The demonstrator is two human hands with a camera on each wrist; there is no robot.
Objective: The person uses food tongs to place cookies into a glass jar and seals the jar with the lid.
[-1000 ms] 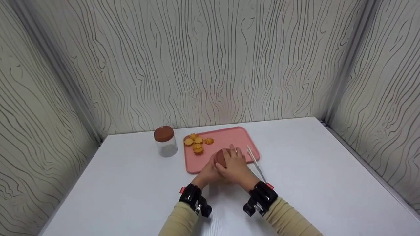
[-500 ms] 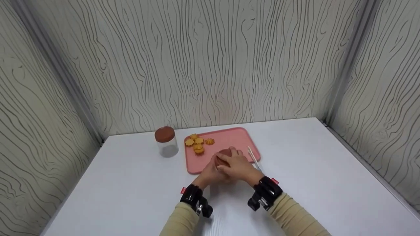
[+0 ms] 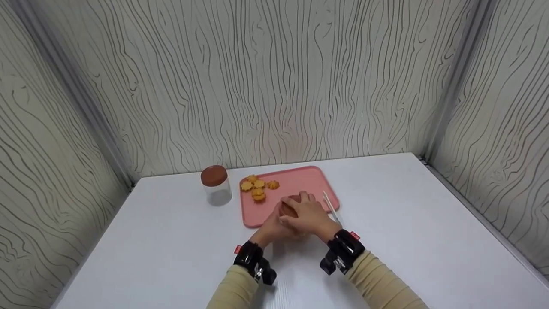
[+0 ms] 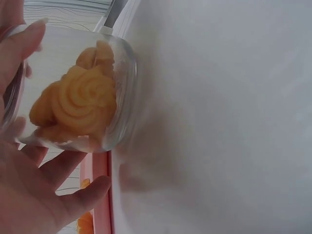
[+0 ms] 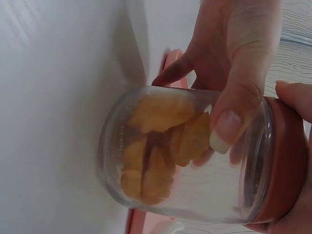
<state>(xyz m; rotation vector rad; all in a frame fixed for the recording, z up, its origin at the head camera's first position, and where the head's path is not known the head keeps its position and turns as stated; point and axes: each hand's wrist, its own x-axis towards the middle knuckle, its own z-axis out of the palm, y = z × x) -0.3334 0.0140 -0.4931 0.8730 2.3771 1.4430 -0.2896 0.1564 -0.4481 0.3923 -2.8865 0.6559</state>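
In front of me, both hands are on a clear jar (image 5: pixel 214 195) with a reddish-brown lid (image 5: pixel 287 165). Several yellow-brown swirled cookies (image 4: pixel 85 100) lie inside it near the bottom. My left hand (image 3: pixel 273 227) grips the jar's body from the left, its thumb pressed along the clear wall. From above, my right hand (image 3: pixel 312 219) grips the lid, fingers curled over its far side and thumb on the near side. The lid sits on the jar's mouth. In the head view the hands hide most of the jar, which overlaps the near edge of a pink tray (image 3: pixel 296 180).
Several flower-shaped cookies (image 3: pixel 258 184) lie on the tray's left part. White-tipped tongs (image 3: pixel 332 208) rest across its right edge, their near end hidden by the right hand. A second clear jar (image 3: pixel 218 196) with a brown lid stands left of the tray. Patterned walls enclose the white table (image 3: pixel 386 206).
The right hand has turned anticlockwise on the lid, its fingers swinging leftward over the top and closer together. The left hand keeps its hold, and the tray and other jar stay put.
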